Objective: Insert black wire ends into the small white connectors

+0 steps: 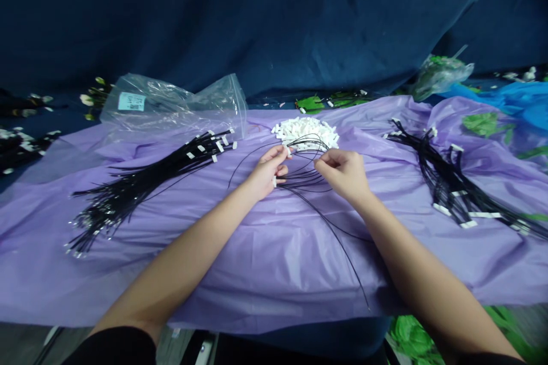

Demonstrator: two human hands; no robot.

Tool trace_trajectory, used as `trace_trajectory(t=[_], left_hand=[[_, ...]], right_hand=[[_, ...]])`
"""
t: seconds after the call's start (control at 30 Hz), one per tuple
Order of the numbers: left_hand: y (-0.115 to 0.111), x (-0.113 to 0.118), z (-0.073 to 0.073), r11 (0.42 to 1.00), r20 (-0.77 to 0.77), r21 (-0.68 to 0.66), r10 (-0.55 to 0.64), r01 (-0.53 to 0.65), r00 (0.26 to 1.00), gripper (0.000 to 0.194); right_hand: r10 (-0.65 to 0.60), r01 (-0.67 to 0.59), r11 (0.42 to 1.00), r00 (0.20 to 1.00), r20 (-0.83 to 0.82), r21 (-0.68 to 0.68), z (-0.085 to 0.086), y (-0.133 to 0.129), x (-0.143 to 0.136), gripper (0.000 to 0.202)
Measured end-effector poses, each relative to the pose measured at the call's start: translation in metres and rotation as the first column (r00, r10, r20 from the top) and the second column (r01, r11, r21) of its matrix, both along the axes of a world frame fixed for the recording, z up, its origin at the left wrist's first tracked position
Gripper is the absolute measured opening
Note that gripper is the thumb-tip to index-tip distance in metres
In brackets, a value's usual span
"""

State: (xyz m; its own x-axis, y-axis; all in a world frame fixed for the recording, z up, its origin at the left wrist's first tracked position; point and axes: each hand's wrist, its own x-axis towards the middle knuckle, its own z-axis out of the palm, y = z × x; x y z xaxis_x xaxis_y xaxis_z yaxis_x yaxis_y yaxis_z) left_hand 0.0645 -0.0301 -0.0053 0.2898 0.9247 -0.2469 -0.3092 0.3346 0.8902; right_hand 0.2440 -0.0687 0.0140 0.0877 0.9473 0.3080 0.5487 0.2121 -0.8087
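My left hand [262,174] is closed, with a small white connector housing [288,151] between thumb and forefinger. Another white piece [274,181] shows at its lower fingers. Thin black wires [299,181] run in loops from the left hand toward the right, and a few trail down over the cloth. My right hand [347,174] pinches at the wires just right of the left hand; its fingertips partly hide the wire there. Directly behind both hands lies a heap of white connector housings [306,130].
Bundled black wires with white connectors [158,177] lie at left, and another bundle [449,174] at right. A clear plastic bag [171,105] stands behind the left bundle. Purple sheeting [257,262] covers the table in folds. Blue plastic [514,100] and green leaves [310,104] lie farther back.
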Motion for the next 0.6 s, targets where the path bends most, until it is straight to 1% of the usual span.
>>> trace_trajectory(t=[0.3,0.5,0.6], left_hand=[[0.0007,0.0000,-0.0013,1.000,0.008,0.009,0.001,-0.001,1.000,0.029],[-0.0010,0.0010,-0.0014,1.000,-0.016,0.018,0.008,-0.008,1.000,0.028],[-0.0016,0.0009,-0.0016,1.000,-0.025,0.020,0.008,-0.008,1.000,0.027]], right_hand=[[0.012,-0.012,1.000,1.000,0.017,-0.014,-0.0021,0.0002,0.0003,0.016],[-0.005,0.004,0.998,1.000,-0.018,-0.062,-0.0014,0.0006,0.0003,0.017],[-0.013,0.011,0.998,0.999,-0.033,-0.061,-0.0008,0.0008,0.0004,0.018]])
